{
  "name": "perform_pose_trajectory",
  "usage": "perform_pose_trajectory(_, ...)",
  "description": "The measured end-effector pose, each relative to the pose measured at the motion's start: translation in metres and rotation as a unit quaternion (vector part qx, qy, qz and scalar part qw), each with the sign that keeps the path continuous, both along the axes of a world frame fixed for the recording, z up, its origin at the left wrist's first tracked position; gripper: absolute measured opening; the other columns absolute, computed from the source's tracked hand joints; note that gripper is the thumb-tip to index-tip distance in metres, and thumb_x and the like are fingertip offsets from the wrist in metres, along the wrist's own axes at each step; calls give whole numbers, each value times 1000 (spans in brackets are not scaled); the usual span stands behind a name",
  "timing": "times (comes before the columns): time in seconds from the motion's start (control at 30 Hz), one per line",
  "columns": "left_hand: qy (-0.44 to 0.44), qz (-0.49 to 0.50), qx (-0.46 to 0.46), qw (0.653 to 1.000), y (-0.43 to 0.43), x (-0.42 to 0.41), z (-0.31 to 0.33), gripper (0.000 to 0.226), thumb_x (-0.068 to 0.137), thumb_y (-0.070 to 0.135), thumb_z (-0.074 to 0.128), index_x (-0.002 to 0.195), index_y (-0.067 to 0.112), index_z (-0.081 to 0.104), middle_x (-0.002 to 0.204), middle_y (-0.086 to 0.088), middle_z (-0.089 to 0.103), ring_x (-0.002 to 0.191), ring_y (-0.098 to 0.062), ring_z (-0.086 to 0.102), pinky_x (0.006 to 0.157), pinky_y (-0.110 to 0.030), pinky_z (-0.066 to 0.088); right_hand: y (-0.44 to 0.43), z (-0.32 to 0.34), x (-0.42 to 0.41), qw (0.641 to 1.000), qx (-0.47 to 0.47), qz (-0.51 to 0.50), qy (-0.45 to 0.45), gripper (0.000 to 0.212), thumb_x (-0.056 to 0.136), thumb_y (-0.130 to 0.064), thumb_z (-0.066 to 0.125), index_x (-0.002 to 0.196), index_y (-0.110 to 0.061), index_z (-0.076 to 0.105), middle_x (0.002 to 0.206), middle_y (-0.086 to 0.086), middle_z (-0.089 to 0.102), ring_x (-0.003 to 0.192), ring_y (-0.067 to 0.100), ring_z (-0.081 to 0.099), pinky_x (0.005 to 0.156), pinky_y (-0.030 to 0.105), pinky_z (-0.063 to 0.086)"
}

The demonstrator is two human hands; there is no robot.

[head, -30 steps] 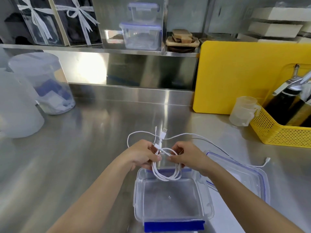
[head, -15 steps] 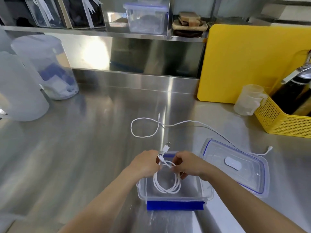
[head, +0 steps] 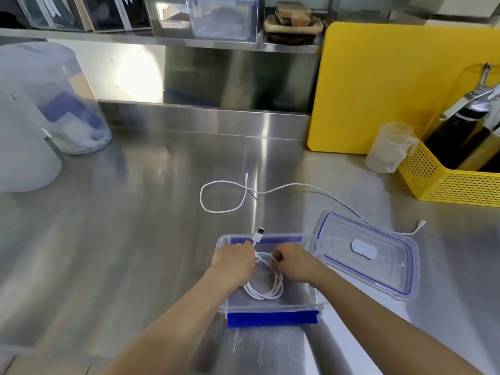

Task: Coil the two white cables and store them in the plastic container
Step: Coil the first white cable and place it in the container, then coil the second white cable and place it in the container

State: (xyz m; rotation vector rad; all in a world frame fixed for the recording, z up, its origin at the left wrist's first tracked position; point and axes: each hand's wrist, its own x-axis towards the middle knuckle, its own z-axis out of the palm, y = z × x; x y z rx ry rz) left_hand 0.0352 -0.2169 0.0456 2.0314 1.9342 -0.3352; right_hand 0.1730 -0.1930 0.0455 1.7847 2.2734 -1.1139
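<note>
We see a stainless steel counter [head: 121, 239] with a bright glare streak. Behind the counter rises a steel backsplash [head: 230, 82], a shelf [head: 162, 40] above it. A yellow cutting board [head: 378, 90] leans at the counter's back right.

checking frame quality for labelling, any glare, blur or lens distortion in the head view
Head view: bright vertical glare streak on the stainless steel counter; wide-angle bending at the edges, as on the yellow plastic cutting board; soft blur on the frosted white jugs at left; the coiled white cable stays fairly sharp.

Bright, glare on steel counter [head: 151, 201], soft blur, wide-angle warp
</note>
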Motion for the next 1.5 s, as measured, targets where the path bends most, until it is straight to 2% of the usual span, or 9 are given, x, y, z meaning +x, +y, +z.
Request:
perform_pose_trajectory(0.2, -52, 11, -27, 998, 10, -9, 24, 22, 89, 30, 47, 103, 14, 54, 117, -8, 61, 106, -31, 56, 79, -33, 43, 6, 15, 10, 999, 0, 41, -1, 19, 88, -20, 54, 100, -6, 59, 102, 13, 64, 82, 19, 53, 73, 28, 42)
perform_pose_trajectory(0.47, -88, 20, 86, 992, 48, -18, 60, 30, 92, 30, 46, 114, 10, 50, 119, -11, 58, 108, -31, 54, 86, -39, 46, 40, 58, 20, 992, 92, 30, 85, 26, 86, -23, 58, 108, -9, 56, 98, 7, 59, 90, 24, 57, 82, 33, 46)
perform_pose_trajectory(0.83, -69, -53, 192, 978, 131, -4, 6, 48, 92, 33, 47, 134, 11, 41, 139, -10, 44, 130, -26, 38, 108, -35, 29, 117, 7, 13, 942, 303, 99, -106, 63, 90, -26, 50, 144, -18, 19, 152, 9, 24, 140, 23, 22, 110, 39, 22)
perform_pose_trajectory(0.93, -47, -74, 173, 981, 148, -4, -5, 44, 92, 35, 46, 130, 12, 45, 133, -9, 49, 127, -27, 41, 105, -34, 28, 135, -12, 13, 933, 327, 97, -119, 63, 80, -24, 63, 137, -15, 37, 141, 15, 44, 131, 28, 40, 102, 44, 34)
perform_pose_trajectory(1.0, -21, -86, 156, 984, 155, -4, -11, 36, 94, 34, 42, 121, 12, 51, 125, -9, 55, 121, -27, 46, 101, -34, 29, 146, -23, 12, 915, 364, 102, -138, 47, 57, -24, 79, 101, -15, 65, 100, 10, 69, 97, 26, 65, 85, 40, 43)
perform_pose_trajectory(1.13, -29, -89, 154, 984, 162, -5, -18, 23, 96, 23, 37, 105, 15, 56, 113, -6, 63, 111, -28, 52, 92, -33, 30, 158, -32, 15, 896, 405, 109, -146, 20, 49, -20, 76, 54, -18, 56, 52, 2, 61, 51, 21, 59, 69, 34, 27)
perform_pose_trajectory(1.23, -118, -67, 137, 981, 165, -6, -18, 21, 97, 24, 37, 101, 14, 55, 109, -6, 63, 107, -27, 53, 88, -35, 30, 160, -28, 22, 921, 372, 97, -63, 7, 64, -16, 55, 57, -13, 56, 53, 6, 61, 49, 27, 59, 59, 32, 39)
perform_pose_trajectory(1.37, -197, -78, 86, 974, 167, -8, -7, 19, 99, 21, 32, 98, 18, 51, 100, -3, 59, 99, -23, 50, 79, -32, 27, 159, -9, 26, 942, 332, -14, 41, 37, 85, -34, 38, 85, -8, 65, 83, 13, 68, 76, 34, 60, 62, 35, 45)
perform_pose_trajectory(1.5, -332, -12, 79, 940, 164, -10, 9, 23, 100, 21, 33, 81, 20, 46, 77, 2, 53, 72, -18, 51, 67, -26, 32, 161, 13, 31, 928, 348, -98, 85, 33, 93, -34, 46, 83, -7, 62, 80, 14, 66, 74, 33, 58, 61, 37, 42)
